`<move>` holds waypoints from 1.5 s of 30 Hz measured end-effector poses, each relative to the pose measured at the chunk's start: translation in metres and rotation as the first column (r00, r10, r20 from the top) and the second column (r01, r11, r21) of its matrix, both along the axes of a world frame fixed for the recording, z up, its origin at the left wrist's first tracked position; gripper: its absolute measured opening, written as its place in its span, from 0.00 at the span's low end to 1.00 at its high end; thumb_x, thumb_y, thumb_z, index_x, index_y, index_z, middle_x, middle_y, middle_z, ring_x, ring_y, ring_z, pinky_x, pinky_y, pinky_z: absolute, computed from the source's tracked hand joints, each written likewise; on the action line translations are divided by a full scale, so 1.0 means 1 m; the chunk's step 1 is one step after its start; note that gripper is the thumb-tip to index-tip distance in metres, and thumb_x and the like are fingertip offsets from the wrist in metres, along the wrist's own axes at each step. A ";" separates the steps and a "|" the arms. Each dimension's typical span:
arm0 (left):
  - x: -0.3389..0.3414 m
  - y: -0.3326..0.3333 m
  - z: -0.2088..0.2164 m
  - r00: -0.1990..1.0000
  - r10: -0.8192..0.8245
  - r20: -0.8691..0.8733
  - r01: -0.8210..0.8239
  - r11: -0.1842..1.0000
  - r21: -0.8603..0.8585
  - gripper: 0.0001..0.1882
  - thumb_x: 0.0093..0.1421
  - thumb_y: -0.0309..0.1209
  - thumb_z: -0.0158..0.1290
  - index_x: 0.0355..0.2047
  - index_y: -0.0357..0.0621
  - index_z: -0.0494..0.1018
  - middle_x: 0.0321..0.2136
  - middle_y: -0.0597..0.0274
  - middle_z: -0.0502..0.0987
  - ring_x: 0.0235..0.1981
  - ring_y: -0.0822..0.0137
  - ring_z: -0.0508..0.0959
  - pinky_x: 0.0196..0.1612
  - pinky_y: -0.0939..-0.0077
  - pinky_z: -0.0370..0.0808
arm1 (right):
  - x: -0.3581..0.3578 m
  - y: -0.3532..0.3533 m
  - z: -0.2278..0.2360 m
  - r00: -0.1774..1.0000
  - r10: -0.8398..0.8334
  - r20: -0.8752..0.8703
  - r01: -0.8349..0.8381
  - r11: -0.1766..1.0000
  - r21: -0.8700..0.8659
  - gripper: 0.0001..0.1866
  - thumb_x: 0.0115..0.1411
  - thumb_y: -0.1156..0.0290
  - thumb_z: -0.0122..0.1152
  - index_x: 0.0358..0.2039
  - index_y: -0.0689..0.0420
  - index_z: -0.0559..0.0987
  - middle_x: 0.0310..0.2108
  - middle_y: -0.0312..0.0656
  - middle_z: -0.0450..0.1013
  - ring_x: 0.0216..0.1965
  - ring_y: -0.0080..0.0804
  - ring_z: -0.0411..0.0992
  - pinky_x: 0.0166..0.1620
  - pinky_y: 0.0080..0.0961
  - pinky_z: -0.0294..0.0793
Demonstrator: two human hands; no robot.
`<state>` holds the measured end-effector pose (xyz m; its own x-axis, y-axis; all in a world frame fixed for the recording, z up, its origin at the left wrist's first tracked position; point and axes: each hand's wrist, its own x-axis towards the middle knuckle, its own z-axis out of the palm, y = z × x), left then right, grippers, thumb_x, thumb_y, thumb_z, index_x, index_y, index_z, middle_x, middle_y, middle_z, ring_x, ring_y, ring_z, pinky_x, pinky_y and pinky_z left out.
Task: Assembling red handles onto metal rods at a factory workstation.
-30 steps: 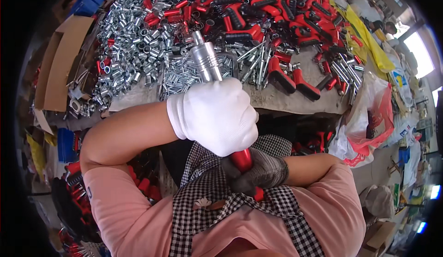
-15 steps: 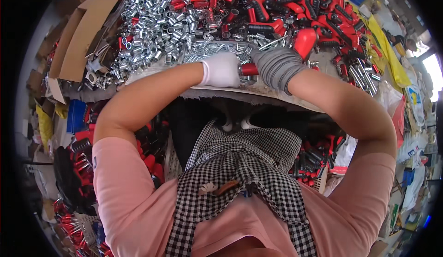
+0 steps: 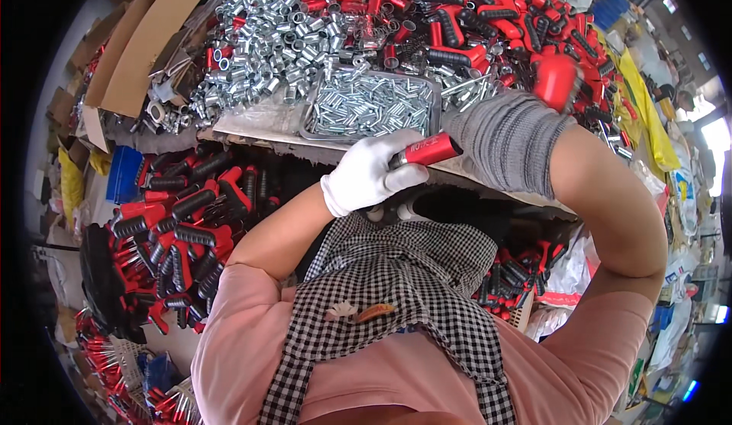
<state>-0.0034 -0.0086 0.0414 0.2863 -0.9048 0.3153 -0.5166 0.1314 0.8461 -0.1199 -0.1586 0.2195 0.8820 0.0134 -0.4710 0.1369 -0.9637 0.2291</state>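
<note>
In the head view, the white-gloved left hand [image 3: 375,169] has its grip closed around a red tube [image 3: 431,149], near the front edge of the tabletop [image 3: 261,121], close to a tray [image 3: 436,109] of metal pins [image 3: 374,103]. The grey-gloved right hand [image 3: 505,141] is beside the tube; from here I can't tell how open its grip is or what it holds.

My left glove [image 3: 370,173], centre: white | my right glove [image 3: 507,144], right of centre: banded grey | tube [image 3: 435,149], centre: red | my apron [image 3: 404,268], lower centre: black-and-white check | my shirt [image 3: 248,333]: pink | handles [image 3: 499,13], upper right: red-and-black
</note>
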 end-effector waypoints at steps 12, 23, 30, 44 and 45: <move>0.000 0.031 -0.003 0.955 0.292 -0.059 -0.298 0.927 -0.226 0.18 0.47 0.30 0.65 0.39 0.40 0.77 0.29 0.56 0.78 0.28 0.58 0.79 0.36 0.68 0.76 | -0.047 -0.021 -0.020 0.703 -0.554 0.446 -0.091 0.552 0.829 0.11 0.59 0.69 0.65 0.41 0.59 0.78 0.25 0.40 0.75 0.25 0.26 0.75 0.30 0.23 0.73; 0.000 0.029 -0.014 0.952 0.268 0.148 -0.156 0.841 -0.517 0.16 0.43 0.32 0.65 0.33 0.42 0.75 0.25 0.54 0.78 0.24 0.51 0.79 0.30 0.65 0.76 | -0.021 0.053 -0.123 0.576 -0.478 0.663 -0.501 0.434 0.749 0.28 0.48 0.67 0.78 0.51 0.53 0.80 0.36 0.40 0.80 0.30 0.34 0.79 0.35 0.29 0.77; 0.006 0.030 -0.023 0.965 0.186 0.185 -0.028 0.774 -0.632 0.14 0.45 0.31 0.69 0.25 0.46 0.73 0.22 0.61 0.75 0.21 0.55 0.77 0.24 0.65 0.72 | -0.033 0.076 -0.132 0.524 -0.346 0.778 -0.568 0.539 0.622 0.28 0.44 0.67 0.77 0.48 0.53 0.81 0.32 0.40 0.78 0.28 0.39 0.77 0.31 0.33 0.75; 0.013 0.025 -0.020 0.930 0.247 0.273 0.009 0.726 -0.688 0.16 0.43 0.26 0.70 0.27 0.47 0.71 0.20 0.62 0.72 0.19 0.57 0.75 0.22 0.66 0.69 | -0.036 0.073 -0.147 0.503 -0.327 0.800 -0.600 0.534 0.596 0.29 0.43 0.70 0.77 0.48 0.54 0.79 0.29 0.39 0.74 0.26 0.39 0.74 0.31 0.34 0.74; 0.013 0.025 -0.020 0.919 0.265 0.293 0.009 0.728 -0.685 0.16 0.43 0.26 0.70 0.27 0.47 0.71 0.20 0.62 0.73 0.19 0.57 0.75 0.22 0.66 0.69 | -0.036 0.072 -0.147 0.523 -0.319 0.790 -0.591 0.532 0.606 0.28 0.43 0.71 0.77 0.48 0.54 0.78 0.30 0.41 0.75 0.28 0.41 0.75 0.33 0.35 0.76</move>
